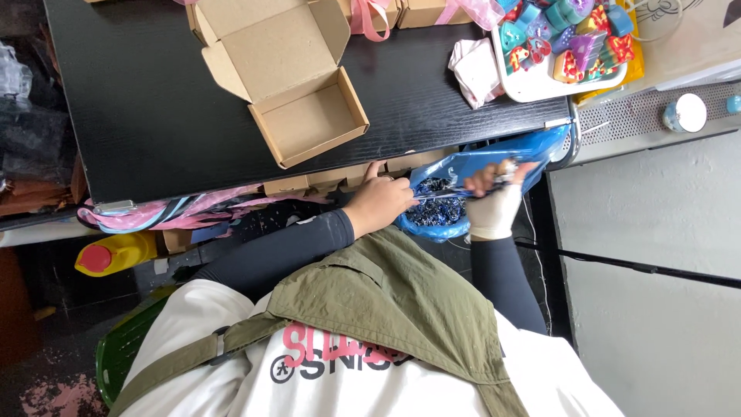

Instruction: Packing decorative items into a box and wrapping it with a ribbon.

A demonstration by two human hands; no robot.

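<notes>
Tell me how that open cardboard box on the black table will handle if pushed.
The open cardboard box looks empty, so probably light and easily slid. Its raised flaps seem thin and would likely bend. Flat-bottomed, it should not roll.

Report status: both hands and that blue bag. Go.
Left hand and right hand both at blue bag, dark shreds inside. Grip unclear. Open cardboard box on table, apart.
</notes>
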